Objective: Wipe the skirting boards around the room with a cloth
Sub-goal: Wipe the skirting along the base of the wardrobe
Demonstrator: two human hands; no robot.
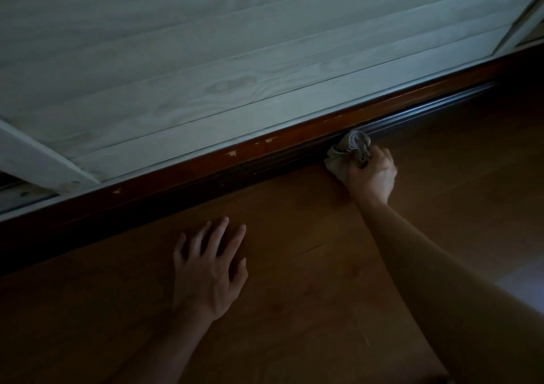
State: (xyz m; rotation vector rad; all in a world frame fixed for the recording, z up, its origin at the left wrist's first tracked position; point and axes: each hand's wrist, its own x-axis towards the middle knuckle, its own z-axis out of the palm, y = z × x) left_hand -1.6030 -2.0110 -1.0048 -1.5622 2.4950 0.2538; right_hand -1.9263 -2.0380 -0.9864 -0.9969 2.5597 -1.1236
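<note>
Just right hand [371, 174] presses cloth [347, 151] against skirting board [206, 162].

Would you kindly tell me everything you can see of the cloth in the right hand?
The cloth is a small grey-beige rag, soft fabric by its look, bunched into a crumpled wad with folds showing. The right hand grips it and presses it against the dark lower moulding of the reddish-brown skirting board, just above the wooden floor. A loose corner trails down toward the floor. Dim light hides its weave and any dirt.
</note>
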